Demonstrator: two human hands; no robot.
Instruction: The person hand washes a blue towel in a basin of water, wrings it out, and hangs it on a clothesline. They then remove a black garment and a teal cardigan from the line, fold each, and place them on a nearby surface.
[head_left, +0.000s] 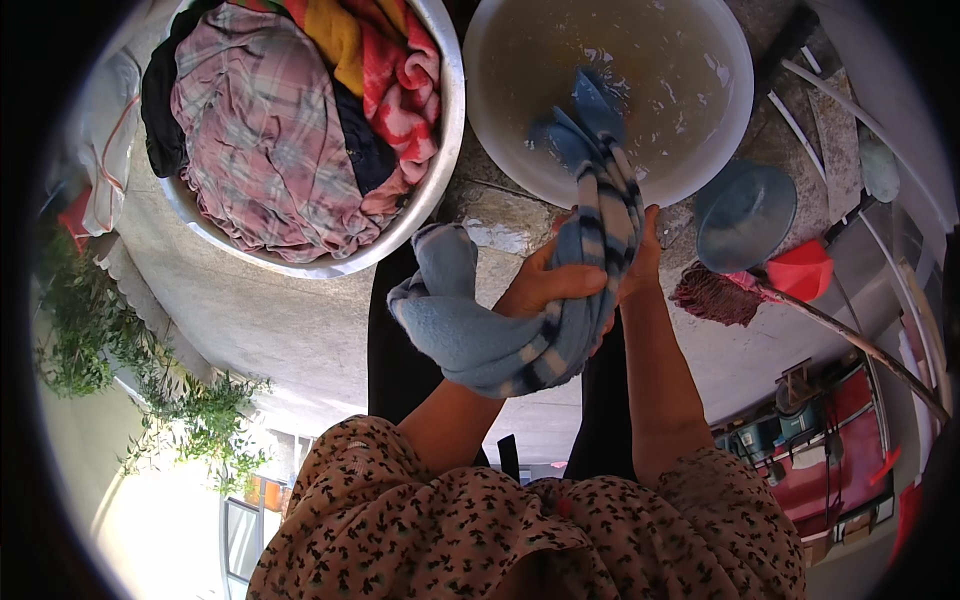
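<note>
A blue cloth garment with dark and pale stripes (487, 337) is bunched between my hands. My left hand (551, 281) grips it from the left, thumb across the folds. On the other side my right hand (637, 262) is closed around the cloth, its fingers partly hidden behind it. The two tips of the cloth dip into cloudy water in a round white basin (739, 142). The thick end hangs folded over my left wrist. At the upper left, a metal basin (452, 97) holds a pink plaid garment (262, 135), a red and yellow patterned fabric (375, 60) and dark clothes.
Right of the white basin lies a translucent bluish bowl (746, 216), near a red plastic piece (801, 268) and a mop with a dark red head (716, 294). Pale poles (799, 139) lie at the upper right. Leafy plants (195, 420) stand at the left.
</note>
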